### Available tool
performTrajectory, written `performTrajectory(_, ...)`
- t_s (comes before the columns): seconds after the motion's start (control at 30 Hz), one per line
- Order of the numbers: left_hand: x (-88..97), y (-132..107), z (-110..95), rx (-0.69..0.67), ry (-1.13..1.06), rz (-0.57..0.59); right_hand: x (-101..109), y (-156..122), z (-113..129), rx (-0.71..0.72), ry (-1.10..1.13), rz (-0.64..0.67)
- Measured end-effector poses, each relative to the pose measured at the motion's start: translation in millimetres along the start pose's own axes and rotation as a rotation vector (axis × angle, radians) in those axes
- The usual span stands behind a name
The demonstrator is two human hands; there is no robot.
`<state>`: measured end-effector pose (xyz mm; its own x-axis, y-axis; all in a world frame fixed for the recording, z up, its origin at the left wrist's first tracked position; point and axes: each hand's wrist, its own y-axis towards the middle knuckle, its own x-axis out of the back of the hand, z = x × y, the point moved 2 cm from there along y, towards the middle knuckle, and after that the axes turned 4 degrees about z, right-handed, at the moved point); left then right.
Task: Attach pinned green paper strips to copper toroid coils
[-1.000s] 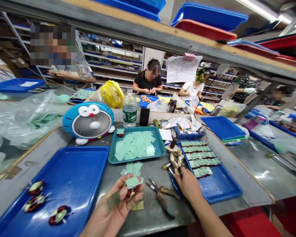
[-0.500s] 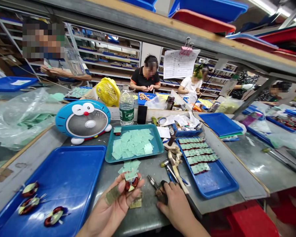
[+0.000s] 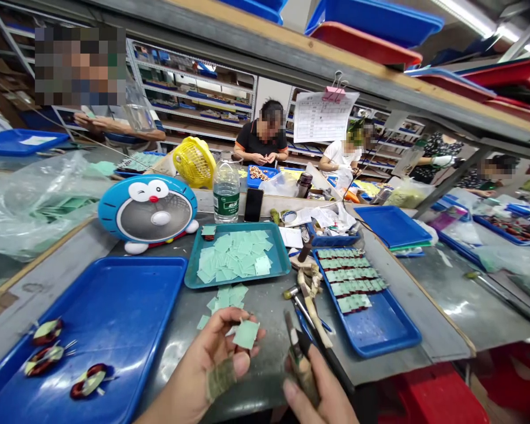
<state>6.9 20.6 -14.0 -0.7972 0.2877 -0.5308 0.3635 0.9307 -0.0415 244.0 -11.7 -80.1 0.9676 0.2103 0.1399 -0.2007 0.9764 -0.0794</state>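
Observation:
My left hand (image 3: 212, 365) is low in the middle, fingers pinched on a small green square board (image 3: 246, 334) with a coil behind it. A taped pad sits on its thumb. My right hand (image 3: 318, 391) is at the bottom edge, wrapped round the handles of a pair of pliers (image 3: 297, 350) whose jaws point up toward the board. Loose green squares (image 3: 224, 296) lie on the grey bench just beyond my left hand. A teal tray (image 3: 281, 265) behind them holds several more green squares.
A large blue tray (image 3: 128, 306) at the left carries three wound coils (image 3: 48, 356). A blue tray (image 3: 380, 330) at the right holds rows of finished boards, with a small hammer (image 3: 302, 306) beside it. A cartoon fan (image 3: 148, 213), bottle (image 3: 225, 191) and phone stand behind. Other people work at benches beyond.
My right hand moved from the right blue tray to the pliers on the bench, picked them up and raised them. My left hand turned the coil so the green board faces me.

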Motion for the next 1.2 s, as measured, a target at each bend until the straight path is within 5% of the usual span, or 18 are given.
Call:
performTrajectory(0.1,-3.3,-3.3,-0.7,-0.028,0.073,0.068,3.0,4.1,16.1,0.301,-0.606,-0.066)
performTrajectory(0.23,-5.8,-8.5,-1.6,-0.023,0.146,0.093,8.1,12.9,41.4,0.551,-0.963,0.022)
performTrajectory(0.43,-3.8,-8.2,-3.0,-0.006,0.224,0.070,3.3,14.5,60.2,0.532,-0.919,0.010)
performTrajectory(0.87,3.7,-6.8,3.6,-0.043,0.473,-0.055,12.9,12.4,47.6,0.596,-0.987,0.056)
performTrajectory(1.2,-0.8,-6.0,0.2,-0.021,0.570,-0.009,14.3,10.4,45.0,0.578,-0.929,0.125)
